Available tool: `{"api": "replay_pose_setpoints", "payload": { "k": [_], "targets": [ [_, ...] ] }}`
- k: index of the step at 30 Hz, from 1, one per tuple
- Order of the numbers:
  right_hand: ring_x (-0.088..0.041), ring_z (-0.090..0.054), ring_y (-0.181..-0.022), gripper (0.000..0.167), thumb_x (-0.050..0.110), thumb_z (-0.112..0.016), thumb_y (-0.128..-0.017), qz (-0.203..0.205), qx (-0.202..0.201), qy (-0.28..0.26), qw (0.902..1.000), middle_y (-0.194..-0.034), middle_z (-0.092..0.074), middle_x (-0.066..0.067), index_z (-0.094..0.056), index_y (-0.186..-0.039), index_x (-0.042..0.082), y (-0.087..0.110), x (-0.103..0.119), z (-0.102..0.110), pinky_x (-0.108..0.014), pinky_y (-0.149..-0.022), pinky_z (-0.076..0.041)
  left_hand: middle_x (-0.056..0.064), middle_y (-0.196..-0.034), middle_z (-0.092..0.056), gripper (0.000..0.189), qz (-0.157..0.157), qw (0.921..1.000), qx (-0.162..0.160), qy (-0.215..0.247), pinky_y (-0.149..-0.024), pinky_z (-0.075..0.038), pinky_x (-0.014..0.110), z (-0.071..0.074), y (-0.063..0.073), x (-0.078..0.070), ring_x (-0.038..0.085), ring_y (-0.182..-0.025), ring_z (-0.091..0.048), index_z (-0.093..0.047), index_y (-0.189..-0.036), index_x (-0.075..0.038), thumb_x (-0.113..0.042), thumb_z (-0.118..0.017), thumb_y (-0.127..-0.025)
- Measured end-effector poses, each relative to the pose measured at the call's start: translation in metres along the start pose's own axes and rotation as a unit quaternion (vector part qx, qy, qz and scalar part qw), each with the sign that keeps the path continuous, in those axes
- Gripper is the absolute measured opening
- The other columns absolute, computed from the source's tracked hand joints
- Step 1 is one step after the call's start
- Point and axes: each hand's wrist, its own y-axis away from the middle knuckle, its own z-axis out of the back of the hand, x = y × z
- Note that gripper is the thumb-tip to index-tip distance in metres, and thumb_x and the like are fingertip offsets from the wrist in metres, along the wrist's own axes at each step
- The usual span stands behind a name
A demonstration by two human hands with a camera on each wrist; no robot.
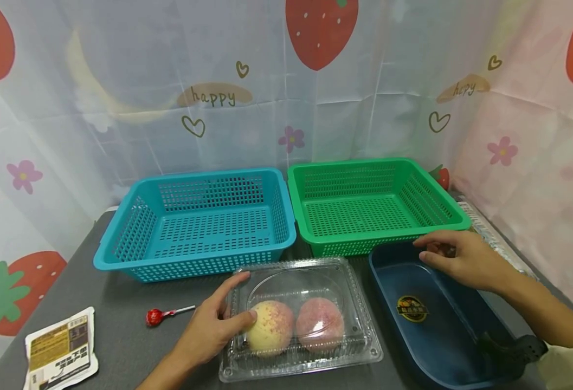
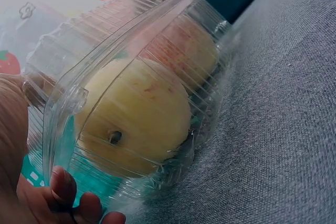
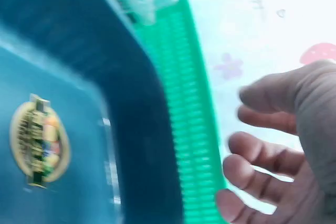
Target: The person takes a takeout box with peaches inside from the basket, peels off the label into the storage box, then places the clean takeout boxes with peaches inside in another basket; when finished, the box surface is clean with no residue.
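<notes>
A clear plastic fruit box [image 1: 364,346] with its lid down holds a yellow-pink peach [image 1: 269,331] and a pinker peach [image 1: 320,324]. My left hand [image 1: 213,319] holds the box at its left side, thumb over the lid and index finger reaching toward the far left corner. In the left wrist view, other fingertips [image 2: 90,206] curl by the box's edge. My right hand [image 1: 464,260] hovers over the far end of a dark blue tray [image 1: 442,336], fingers loosely bent with nothing between them. A round gold-and-black sticker [image 1: 412,309] marks the tray's floor.
Behind stand a blue basket [image 1: 213,227] and a green basket [image 1: 364,214], side by side against the printed curtain [image 1: 266,130]. A red lollipop [image 1: 154,317] lies left of my left hand. Farther left is a white-and-gold packet [image 1: 62,349].
</notes>
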Motion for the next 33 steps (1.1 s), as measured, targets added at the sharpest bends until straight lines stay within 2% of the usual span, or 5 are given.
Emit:
{"api": "replay_pose_setpoints", "payload": {
  "k": [6,10,14,18,33],
  "targets": [
    [-0.009,-0.055,-0.074,0.023,0.01,-0.069,-0.09,-0.02,-0.102,0.044,0.9936,-0.092,-0.061,-0.003,-0.069,-0.112,0.005,-0.011,-0.007,0.021,-0.022,-0.061,-0.046,-0.001,-0.055,-0.039,0.066,-0.003,1.0,0.003,0.003,-0.044,-0.031,0.023,0.0,0.0,0.0,0.01,-0.048,-0.036,-0.046,-0.143,-0.026,-0.025,-0.075,-0.083],
    [-0.025,-0.055,-0.09,0.03,0.019,-0.065,-0.093,-0.075,-0.118,0.042,0.9893,-0.113,-0.057,-0.015,-0.065,-0.118,0.002,-0.017,-0.018,0.03,-0.036,-0.066,-0.048,-0.001,-0.055,-0.039,0.066,-0.007,0.9999,0.003,0.013,-0.044,-0.031,0.023,0.0,0.0,0.0,0.01,-0.048,-0.036,-0.046,-0.143,-0.025,-0.023,-0.075,-0.084],
    [-0.047,-0.046,-0.105,0.04,0.024,-0.061,-0.096,-0.102,-0.104,0.033,0.9888,-0.128,-0.042,-0.027,-0.058,-0.125,-0.003,-0.022,-0.034,0.03,-0.061,-0.075,-0.042,0.0,-0.055,-0.037,0.067,0.002,0.9989,0.006,0.046,-0.043,-0.031,0.023,-0.001,0.0,0.0,0.01,-0.047,-0.034,-0.046,-0.143,-0.024,-0.019,-0.076,-0.083],
    [-0.055,-0.033,-0.12,0.049,0.03,-0.061,-0.096,-0.119,-0.081,0.047,0.9885,-0.141,-0.03,-0.031,-0.053,-0.129,-0.004,-0.026,-0.048,0.025,-0.072,-0.086,-0.03,0.001,-0.055,-0.037,0.07,0.025,0.9958,0.016,0.086,-0.04,-0.03,0.023,-0.003,0.0,-0.001,0.011,-0.046,-0.033,-0.043,-0.145,-0.022,-0.017,-0.076,-0.083],
    [-0.057,-0.024,-0.129,0.071,0.037,-0.06,-0.093,-0.138,-0.013,0.054,0.9888,-0.144,-0.021,-0.04,-0.042,-0.13,-0.021,-0.033,-0.075,0.012,-0.07,-0.097,-0.023,0.003,-0.06,-0.04,0.072,0.062,0.983,0.059,0.163,-0.041,-0.033,0.023,0.005,0.001,-0.006,0.009,-0.046,-0.035,-0.042,-0.145,-0.02,-0.013,-0.077,-0.082]
  ]
}}
